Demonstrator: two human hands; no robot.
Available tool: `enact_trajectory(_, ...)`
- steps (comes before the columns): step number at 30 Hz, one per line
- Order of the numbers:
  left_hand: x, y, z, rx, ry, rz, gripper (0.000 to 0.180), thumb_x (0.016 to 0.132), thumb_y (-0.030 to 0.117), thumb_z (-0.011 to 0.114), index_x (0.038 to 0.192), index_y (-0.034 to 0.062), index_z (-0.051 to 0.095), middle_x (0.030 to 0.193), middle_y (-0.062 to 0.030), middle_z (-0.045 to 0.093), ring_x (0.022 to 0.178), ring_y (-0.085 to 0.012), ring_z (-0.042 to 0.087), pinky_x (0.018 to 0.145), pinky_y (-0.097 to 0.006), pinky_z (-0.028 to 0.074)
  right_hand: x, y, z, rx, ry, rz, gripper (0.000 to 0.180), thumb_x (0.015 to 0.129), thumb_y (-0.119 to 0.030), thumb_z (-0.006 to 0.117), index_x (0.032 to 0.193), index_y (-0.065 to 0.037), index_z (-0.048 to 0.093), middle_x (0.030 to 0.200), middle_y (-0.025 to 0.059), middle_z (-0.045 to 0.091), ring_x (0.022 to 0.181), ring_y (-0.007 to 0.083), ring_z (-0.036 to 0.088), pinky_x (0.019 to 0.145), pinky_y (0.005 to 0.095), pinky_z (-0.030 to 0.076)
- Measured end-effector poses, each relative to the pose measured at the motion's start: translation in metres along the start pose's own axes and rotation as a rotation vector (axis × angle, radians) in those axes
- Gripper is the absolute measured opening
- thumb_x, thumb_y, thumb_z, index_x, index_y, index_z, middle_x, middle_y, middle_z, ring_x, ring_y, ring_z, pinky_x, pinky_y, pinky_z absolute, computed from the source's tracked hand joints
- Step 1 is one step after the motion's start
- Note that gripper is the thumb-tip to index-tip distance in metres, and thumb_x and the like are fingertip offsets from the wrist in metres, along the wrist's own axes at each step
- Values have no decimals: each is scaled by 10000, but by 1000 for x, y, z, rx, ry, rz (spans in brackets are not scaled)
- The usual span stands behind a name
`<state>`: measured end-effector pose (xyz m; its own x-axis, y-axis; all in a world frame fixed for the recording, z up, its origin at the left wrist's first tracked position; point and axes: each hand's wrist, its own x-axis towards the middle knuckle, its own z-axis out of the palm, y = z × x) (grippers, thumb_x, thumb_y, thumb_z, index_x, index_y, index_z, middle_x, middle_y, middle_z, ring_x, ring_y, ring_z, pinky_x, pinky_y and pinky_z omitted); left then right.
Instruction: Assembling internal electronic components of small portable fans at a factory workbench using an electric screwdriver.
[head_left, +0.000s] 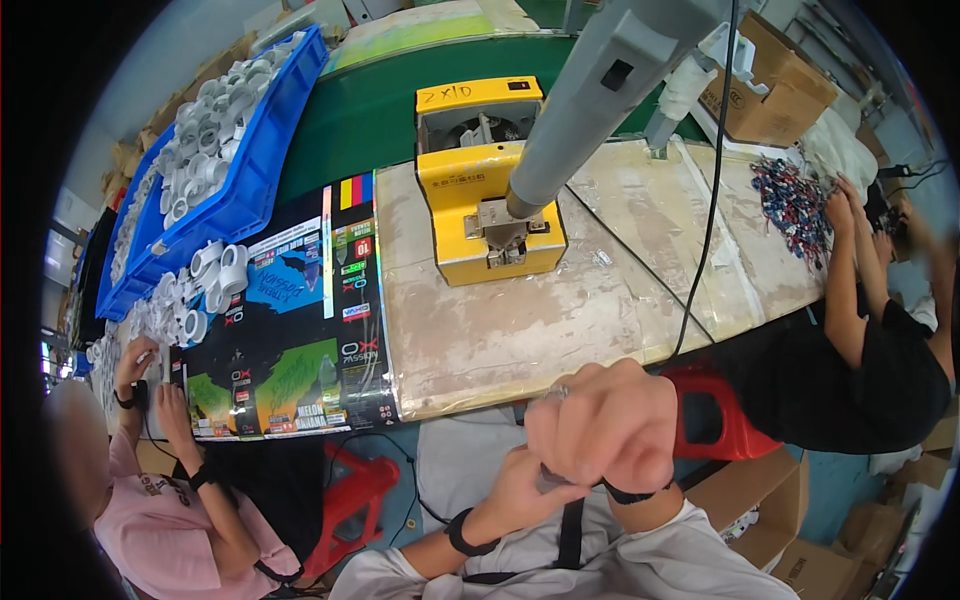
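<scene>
Close to my body, both hands are together in front of the table's near edge. My right hand is closed, knuckles up, with a small shiny bit showing by its fingers. Below and left of it, my left hand is closed too, thumb and fingers pressed together against something small and greyish, mostly hidden. I cannot make out what either hand holds. Beyond them on the table stands a yellow machine with a metal fixture at its front. A grey tube-like arm slants across the view over it.
A blue crate of white plastic rings stands at the left, with loose white rings beside it. Co-workers sit at both sides. A pile of small coloured parts lies at the right. A black cable hangs down. Red stools flank me.
</scene>
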<state>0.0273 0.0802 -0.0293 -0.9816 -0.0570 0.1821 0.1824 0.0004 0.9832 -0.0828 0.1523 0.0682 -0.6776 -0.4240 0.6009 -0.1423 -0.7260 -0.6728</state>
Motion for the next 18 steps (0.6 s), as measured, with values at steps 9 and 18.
enact_trajectory(9,4,8,-6,129,-46,68,468,681,259,784,1018,2,586,915,-150,643,814,-343,620,697,-364,489,3,4,-7,114,-124,4,538,905,-437,548,650,36,583,563,81,559,423,172,489,408,281,404)
enact_trajectory(18,19,59,-90,504,-69,267,458,733,244,718,1064,-41,579,913,-156,674,818,-310,648,747,-364,500,28,-29,-73,-513,124,155,206,870,-161,567,868,45,578,634,56,551,519,107,494,481,225,396)
